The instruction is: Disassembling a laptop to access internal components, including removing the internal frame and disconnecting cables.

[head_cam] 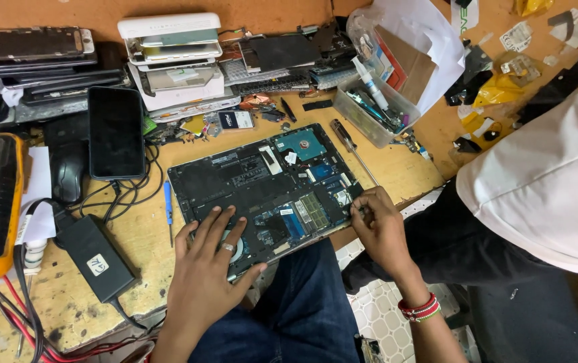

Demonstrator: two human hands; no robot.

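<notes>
We see the opened laptop [262,191] lying on the wooden workbench [396,168], its near edge under both hands. The left hand [211,259] rests flat on it, fingers spread; the right hand [377,225] pinches something too small to identify at its right edge.

Surface and material findings: opened laptop on worn wooden bench.

Laptop [262,185] interior: matt black plastic, green circuit boards, a dull metal drive. Bench top [403,168]: rough, scuffed wood. Phone [115,132]: glossy glass face. Power adapter [94,257]: matt black plastic. Screwdriver [353,149]: bright metal shaft. Left hand [211,259] bears a metal ring; right hand [377,225] wrist, beaded band.
</notes>
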